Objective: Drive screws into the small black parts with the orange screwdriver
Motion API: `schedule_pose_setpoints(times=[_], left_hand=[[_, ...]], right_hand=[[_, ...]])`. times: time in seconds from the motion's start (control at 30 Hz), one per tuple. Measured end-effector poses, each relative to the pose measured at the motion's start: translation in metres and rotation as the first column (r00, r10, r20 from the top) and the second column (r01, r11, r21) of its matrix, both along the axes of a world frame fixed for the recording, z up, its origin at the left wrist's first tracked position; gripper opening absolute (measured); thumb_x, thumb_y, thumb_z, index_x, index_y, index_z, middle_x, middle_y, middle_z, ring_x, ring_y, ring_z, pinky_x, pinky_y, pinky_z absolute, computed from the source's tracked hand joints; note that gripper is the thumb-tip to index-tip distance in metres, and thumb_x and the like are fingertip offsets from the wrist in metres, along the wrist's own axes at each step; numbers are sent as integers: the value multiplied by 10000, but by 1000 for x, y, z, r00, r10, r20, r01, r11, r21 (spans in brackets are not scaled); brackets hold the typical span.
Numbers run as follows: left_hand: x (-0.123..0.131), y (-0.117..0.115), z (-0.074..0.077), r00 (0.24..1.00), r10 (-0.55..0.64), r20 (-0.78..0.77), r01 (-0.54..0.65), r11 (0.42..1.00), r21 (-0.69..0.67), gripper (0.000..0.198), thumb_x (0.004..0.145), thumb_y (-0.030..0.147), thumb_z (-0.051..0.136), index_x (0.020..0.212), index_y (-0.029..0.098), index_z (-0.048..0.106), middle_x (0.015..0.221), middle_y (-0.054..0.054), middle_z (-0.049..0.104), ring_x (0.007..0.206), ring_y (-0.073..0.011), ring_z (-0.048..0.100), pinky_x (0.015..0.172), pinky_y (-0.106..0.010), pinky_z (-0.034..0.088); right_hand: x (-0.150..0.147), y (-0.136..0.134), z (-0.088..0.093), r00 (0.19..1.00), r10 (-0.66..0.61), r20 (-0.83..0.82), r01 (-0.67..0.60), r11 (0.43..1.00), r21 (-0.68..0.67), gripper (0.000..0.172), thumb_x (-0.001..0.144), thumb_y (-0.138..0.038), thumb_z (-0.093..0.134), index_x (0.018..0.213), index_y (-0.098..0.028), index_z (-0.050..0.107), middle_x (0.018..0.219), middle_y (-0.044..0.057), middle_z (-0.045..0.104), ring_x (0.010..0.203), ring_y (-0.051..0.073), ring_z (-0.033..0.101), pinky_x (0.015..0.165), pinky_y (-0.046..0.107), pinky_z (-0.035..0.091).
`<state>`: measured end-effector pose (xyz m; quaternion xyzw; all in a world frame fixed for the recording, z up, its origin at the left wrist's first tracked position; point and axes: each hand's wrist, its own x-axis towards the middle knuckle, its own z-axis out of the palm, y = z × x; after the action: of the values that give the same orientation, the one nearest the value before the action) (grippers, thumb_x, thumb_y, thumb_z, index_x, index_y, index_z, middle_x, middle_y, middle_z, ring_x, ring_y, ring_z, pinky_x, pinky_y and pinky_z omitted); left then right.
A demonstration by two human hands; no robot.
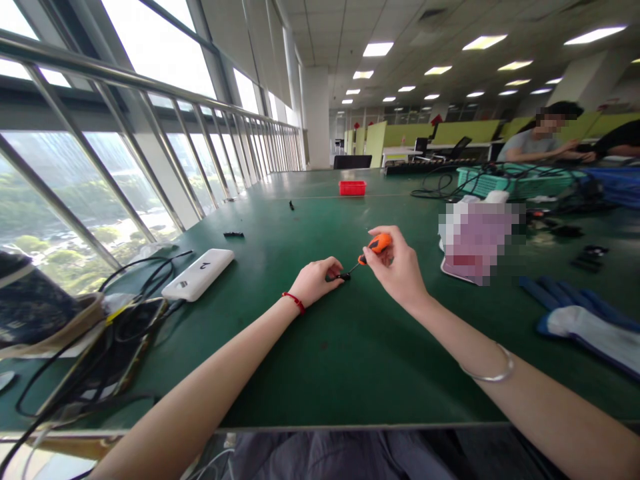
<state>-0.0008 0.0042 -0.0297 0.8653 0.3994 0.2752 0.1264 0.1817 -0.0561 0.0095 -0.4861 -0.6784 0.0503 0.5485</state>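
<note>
My right hand (397, 267) is closed around the orange and black handle of a screwdriver (379, 245). Its thin shaft slants down to the left, and the tip meets a small black part (344, 276). The fingers of my left hand (316, 281) pinch that part at the table surface. What exactly the part is, I cannot make out at this size. Both hands are close together over the middle of the green table (320, 373). Farther off lie a small black piece (292, 205) and a short black strip (233, 235).
A red box (353, 188) stands toward the back. To the left are a white power bank (199, 275), black cables and a phone (120, 353). On the right lie blue-white gloves (590, 327), a blurred pink item (475, 240) and a green basket (520, 181). A person (540, 137) sits beyond.
</note>
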Motion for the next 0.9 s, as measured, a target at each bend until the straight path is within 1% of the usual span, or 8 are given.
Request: schedule_pose_setpoints(times=[0.17,0.27,0.4,0.53,0.67,0.9], left_hand=[[0,-2,3,998,12,-59,-10,999,43,89,754,268,628,786,190,599,790,8,672,729,-146,622,646,-240,463],[0,-3,5,996,14,-88,-9,999,54,80,764,268,624,777,190,616,790,6,675,733,-146,618,654,-239,453],[0,-3,4,997,21,-80,-18,999,38,80,770,270,617,801,199,637,799,9,680,741,-145,622,648,-232,454],[0,-2,2,999,8,-48,-6,999,32,108,752,247,626,846,196,616,818,10,682,762,-143,633,679,-237,472],[0,0,0,999,-3,-40,5,999,53,125,743,241,629,848,190,584,831,2,677,773,-150,635,694,-253,487],[1,0,-1,999,-23,-34,25,998,63,147,741,229,630,873,189,579,853,-12,670,792,-157,633,730,-272,499]], right_hand=[[0,1,-1,995,-72,63,72,997,-10,239,809,-437,527,883,-212,562,618,-23,565,510,120,506,520,233,363],[0,0,-1,995,-89,51,89,996,4,230,812,-440,525,822,-212,555,626,-15,580,516,121,515,525,235,366],[1,-2,2,998,-58,4,58,997,55,222,817,-431,525,794,-210,534,634,-5,584,568,135,548,538,237,384],[-1,-6,4,1000,-17,19,15,995,101,212,812,-420,533,763,-215,511,637,-2,581,611,141,564,563,237,402],[-3,-7,3,999,20,46,-25,995,97,211,810,-424,534,756,-222,502,641,-5,578,623,144,570,574,237,413],[-2,-6,2,999,11,48,-17,993,116,211,809,-429,528,755,-227,497,637,-6,572,636,149,569,579,241,418]])
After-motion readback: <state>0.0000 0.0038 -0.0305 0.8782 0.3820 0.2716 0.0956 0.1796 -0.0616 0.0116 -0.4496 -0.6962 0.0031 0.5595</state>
